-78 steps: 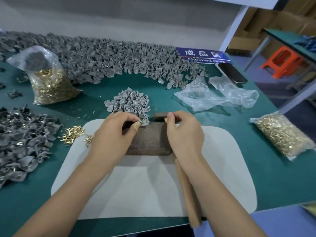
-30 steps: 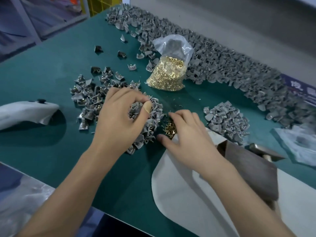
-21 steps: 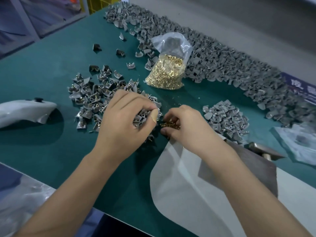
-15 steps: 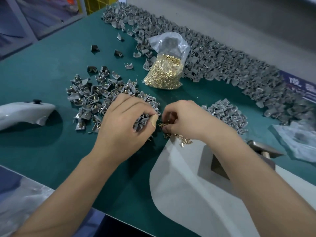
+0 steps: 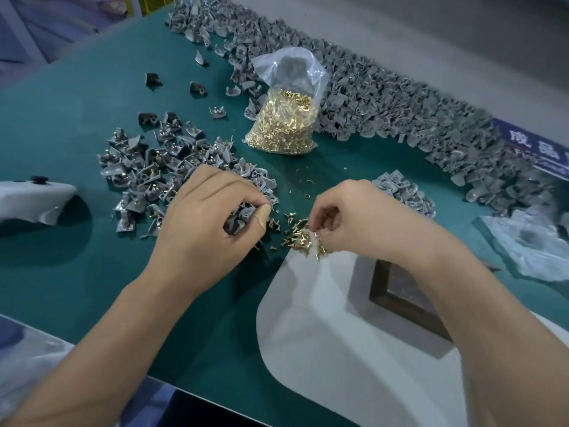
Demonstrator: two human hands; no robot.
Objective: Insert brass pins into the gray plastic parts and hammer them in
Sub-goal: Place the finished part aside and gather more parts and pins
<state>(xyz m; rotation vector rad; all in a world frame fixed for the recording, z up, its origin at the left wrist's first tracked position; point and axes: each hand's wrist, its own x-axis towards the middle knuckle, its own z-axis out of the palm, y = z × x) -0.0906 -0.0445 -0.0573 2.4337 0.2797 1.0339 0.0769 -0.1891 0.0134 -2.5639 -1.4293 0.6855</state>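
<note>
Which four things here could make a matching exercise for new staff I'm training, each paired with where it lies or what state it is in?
Things
1. bag of brass pins
2. loose brass pins
3. wooden block
4. left hand

Places or states
A. on the white mat, partly behind the right forearm
B. scattered on the green table between the two hands
C. holding gray plastic parts
D. standing before the long gray heap at the far edge

Pairs: 1-D, 2-B, 3-A, 4-C
</note>
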